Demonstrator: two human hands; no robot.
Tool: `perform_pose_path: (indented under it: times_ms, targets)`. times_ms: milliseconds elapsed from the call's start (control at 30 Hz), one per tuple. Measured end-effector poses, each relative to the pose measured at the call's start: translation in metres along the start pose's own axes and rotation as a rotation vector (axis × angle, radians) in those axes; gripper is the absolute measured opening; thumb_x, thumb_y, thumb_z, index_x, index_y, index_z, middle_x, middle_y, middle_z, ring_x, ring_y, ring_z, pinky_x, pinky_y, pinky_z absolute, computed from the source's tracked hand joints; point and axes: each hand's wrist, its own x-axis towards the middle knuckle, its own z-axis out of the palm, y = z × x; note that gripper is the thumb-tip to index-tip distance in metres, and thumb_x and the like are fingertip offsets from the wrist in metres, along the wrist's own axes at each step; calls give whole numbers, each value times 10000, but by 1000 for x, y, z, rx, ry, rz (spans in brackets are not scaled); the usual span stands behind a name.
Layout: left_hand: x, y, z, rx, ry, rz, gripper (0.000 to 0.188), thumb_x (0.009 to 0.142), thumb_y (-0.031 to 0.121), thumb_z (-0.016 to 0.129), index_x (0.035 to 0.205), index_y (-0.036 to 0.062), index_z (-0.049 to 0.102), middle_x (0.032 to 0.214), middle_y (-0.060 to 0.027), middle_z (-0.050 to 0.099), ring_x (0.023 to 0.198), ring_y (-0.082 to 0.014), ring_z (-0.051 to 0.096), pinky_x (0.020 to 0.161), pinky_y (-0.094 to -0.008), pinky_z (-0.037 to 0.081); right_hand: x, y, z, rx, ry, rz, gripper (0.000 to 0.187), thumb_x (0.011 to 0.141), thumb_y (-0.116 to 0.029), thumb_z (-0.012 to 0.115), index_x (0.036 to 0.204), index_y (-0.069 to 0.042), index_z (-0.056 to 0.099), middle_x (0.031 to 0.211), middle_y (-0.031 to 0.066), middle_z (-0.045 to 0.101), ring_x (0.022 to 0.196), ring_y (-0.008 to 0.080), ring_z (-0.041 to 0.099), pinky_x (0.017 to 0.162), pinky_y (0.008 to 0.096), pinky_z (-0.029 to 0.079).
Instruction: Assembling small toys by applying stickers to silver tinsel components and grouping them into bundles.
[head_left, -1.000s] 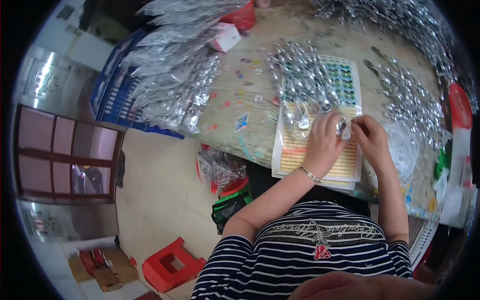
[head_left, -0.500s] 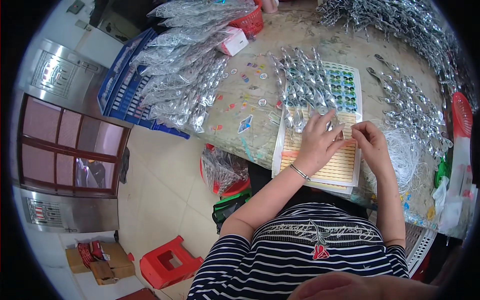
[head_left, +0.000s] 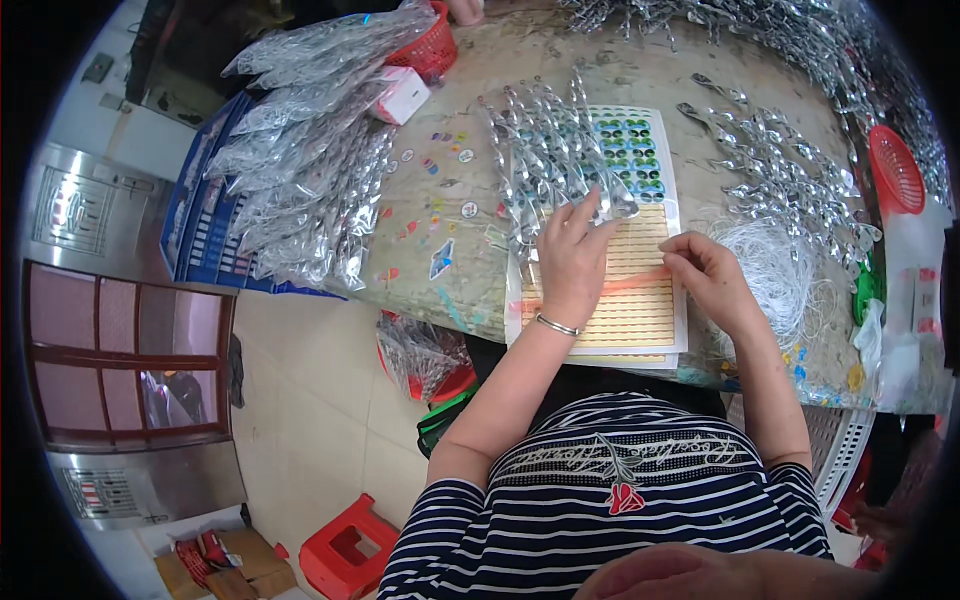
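My left hand [head_left: 574,262] lies over a sheet with its fingers stretched out and the thumb apart. Its fingertips touch the wide lower end of a shiny silver twisted piece [head_left: 624,206], at the right end of a row of similar twisted pieces [head_left: 540,140]. Under them is the sticker sheet [head_left: 640,328], with rows of green round stickers on its far part and bare yellow striped backing nearer me. At the sheet's right edge my right hand [head_left: 712,280] is closed, thumb and forefinger pinched together; what is between them is too small to make out.
White stringy strands [head_left: 770,275] lie right of my right hand, below more silver twisted pieces [head_left: 785,165]. Bagged silver pieces [head_left: 300,150] fill a blue crate [head_left: 215,230] at left. A red basket [head_left: 428,48], white box [head_left: 402,95] and red strainer [head_left: 895,168] are farther out.
The whole view has shifted, with the table lower-left contents sliding left. My left hand has moved left over the sheet, and the silver piece by it now lies farther up, against the row.
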Motion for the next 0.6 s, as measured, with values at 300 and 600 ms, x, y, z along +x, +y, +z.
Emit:
perform_pose_path:
  times_ms: [300,600]
  targets:
    - [-22,6,-25,30,-105,-191,596,771,156,689,1312,37,470,1408,-201,397,1274,-383,371,1037,-472,307,1,-6,11,-229,74,-113,596,808,-119,702,1331,-28,431,1043,61,533,691,77,474,628,227,437]
    - [-16,9,-31,48,-144,-106,689,682,181,750,1327,166,507,1404,-169,391,1278,-400,341,1021,-508,294,5,-13,22,-643,288,-477,610,752,-72,687,1306,-45,432,1260,201,436,1139,357,469,959,402,414]
